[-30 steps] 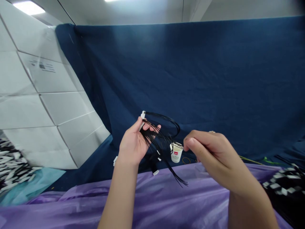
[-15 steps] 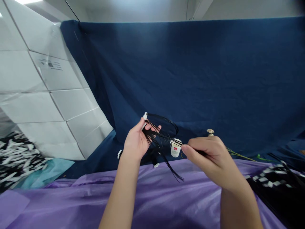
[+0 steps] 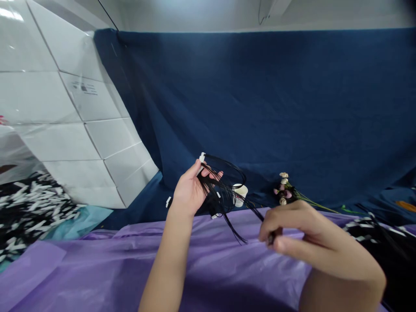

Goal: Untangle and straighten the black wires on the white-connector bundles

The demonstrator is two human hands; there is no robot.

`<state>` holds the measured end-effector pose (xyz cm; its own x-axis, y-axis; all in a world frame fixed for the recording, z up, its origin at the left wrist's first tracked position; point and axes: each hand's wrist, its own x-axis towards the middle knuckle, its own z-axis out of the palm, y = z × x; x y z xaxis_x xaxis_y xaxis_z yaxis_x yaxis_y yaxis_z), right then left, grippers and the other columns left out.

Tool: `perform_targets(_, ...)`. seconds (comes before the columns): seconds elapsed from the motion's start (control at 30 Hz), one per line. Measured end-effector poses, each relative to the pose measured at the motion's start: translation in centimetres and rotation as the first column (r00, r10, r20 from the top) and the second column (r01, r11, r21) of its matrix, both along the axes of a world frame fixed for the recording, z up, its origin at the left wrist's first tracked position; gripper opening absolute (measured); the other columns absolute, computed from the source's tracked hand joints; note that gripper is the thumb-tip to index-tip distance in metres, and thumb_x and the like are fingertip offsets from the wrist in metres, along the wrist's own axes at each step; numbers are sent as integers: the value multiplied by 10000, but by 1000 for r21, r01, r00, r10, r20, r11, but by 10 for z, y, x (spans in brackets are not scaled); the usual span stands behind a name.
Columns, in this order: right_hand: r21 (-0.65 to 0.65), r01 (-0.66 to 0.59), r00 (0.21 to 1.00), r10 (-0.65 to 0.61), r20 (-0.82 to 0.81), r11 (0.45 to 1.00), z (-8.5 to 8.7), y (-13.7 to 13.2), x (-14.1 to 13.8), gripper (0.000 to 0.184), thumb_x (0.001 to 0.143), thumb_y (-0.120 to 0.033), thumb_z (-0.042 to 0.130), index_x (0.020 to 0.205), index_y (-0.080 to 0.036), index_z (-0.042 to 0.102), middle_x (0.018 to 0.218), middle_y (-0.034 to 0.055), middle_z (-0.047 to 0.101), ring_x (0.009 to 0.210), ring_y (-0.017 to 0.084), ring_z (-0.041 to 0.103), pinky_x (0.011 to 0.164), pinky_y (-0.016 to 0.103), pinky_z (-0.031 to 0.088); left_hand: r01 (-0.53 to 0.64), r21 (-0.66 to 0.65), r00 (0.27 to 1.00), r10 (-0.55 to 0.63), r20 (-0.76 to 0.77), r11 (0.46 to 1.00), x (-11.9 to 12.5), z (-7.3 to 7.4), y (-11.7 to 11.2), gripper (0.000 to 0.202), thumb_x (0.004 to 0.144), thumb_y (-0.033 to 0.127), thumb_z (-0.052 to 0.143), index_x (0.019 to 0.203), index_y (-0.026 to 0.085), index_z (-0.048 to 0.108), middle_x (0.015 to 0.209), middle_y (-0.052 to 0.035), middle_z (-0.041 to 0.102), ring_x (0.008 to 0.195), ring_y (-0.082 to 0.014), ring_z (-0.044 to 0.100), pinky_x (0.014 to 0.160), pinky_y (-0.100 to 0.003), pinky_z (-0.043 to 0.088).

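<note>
My left hand (image 3: 188,193) holds up a bundle of thin black wires (image 3: 224,182) with small white connectors; the wires loop over my fingers and their loose ends hang down toward the purple plastic sheet (image 3: 208,268). My right hand (image 3: 292,229) is lower and to the right, its fingers pinched on a strand of the black wires that stretches taut from the bundle. Behind the bundle stands a small white paper cup (image 3: 239,194), partly hidden by the wires.
A dark blue cloth (image 3: 260,108) hangs behind. White cartons (image 3: 65,121) stack at the left. Piles of black wires with white connectors lie at far left (image 3: 29,208) and right (image 3: 380,236). A small sprig of flowers (image 3: 286,190) lies near the cup.
My right hand has moved down and to the right, drawing a wire strand out of the bundle. The view has shifted right, bringing the flowers into sight. My left hand has stayed raised.
</note>
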<state>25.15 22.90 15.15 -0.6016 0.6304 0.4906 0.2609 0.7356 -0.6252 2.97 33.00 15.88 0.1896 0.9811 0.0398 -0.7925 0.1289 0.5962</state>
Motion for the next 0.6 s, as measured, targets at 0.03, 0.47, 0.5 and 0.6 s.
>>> perform_targets(0.03,-45,-47,998,49,33,998,0,-3,5,270,939,-440,656,1011,-187,722,872,39,729,724,111,654,657,195,497,0,-1,1000,0,0,1000,0,0,0,372,1028,194,409,735,96,615,553,15,472,505,-95,536,822,-401,623)
perform_targets(0.47,-263,464,886,-439,151,846,-15,44,3,428,903,-467,664,1231,-206,580,955,34,726,577,96,591,524,222,447,53,-26,998,-54,-33,998,10,4,-12,346,1020,189,416,767,95,632,575,17,474,529,-102,562,801,-397,629)
perform_targets(0.5,-292,438,899,-416,137,850,-18,50,3,459,900,-475,666,1259,-206,568,945,34,722,596,101,600,530,222,452,59,-28,998,-59,-23,998,12,3,-12,340,1019,194,421,771,94,632,582,15,478,532,-102,564,794,-393,630)
perform_targets(0.6,-344,306,950,-307,53,887,-25,64,4,456,909,-471,659,1275,-210,584,922,33,707,658,115,620,545,216,467,99,-10,995,-99,26,995,16,-1,-13,337,1019,212,420,777,99,626,619,3,498,554,-103,571,774,-375,634)
